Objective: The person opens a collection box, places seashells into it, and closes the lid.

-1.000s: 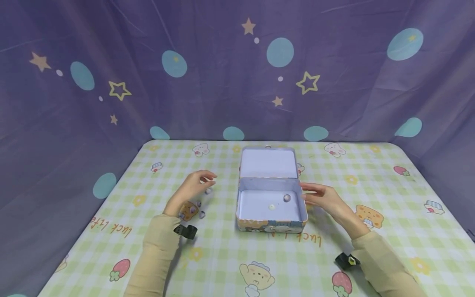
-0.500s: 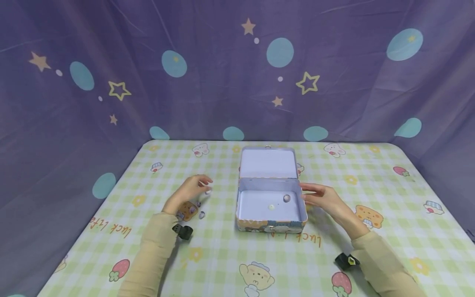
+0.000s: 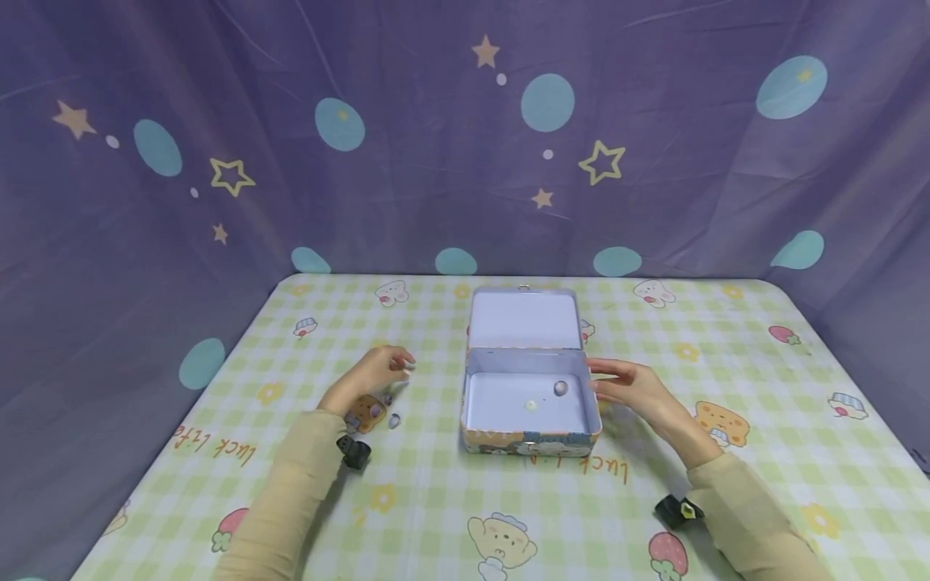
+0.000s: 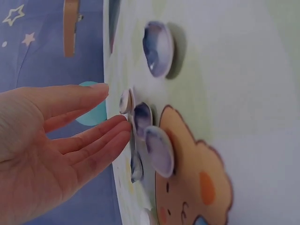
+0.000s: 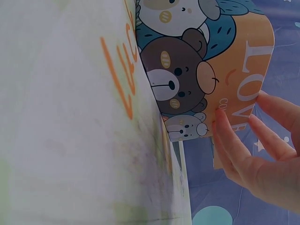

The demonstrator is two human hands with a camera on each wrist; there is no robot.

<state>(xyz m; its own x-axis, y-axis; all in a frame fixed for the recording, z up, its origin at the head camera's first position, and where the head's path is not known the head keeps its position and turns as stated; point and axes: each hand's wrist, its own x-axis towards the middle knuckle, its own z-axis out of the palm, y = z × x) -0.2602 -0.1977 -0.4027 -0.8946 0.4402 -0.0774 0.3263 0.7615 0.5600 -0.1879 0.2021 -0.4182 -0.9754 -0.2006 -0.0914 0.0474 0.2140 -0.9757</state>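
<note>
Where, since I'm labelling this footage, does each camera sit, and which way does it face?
Head: worn on the head, facing forward and down; shows left hand, right hand, sleeves, open box.
Left wrist: worn there, facing shells; left hand shows.
Right wrist: worn there, facing the box's printed side; right hand shows.
Head and left wrist share the left hand and shells.

white lettering [image 5: 249,83] on the box [image 5: 201,65] reads "love", its last letter partly hidden, with a smaller "co" beside it, cut off; orange lettering [image 3: 240,452] on the tablecloth [image 3: 436,516] reads "luck life".
</note>
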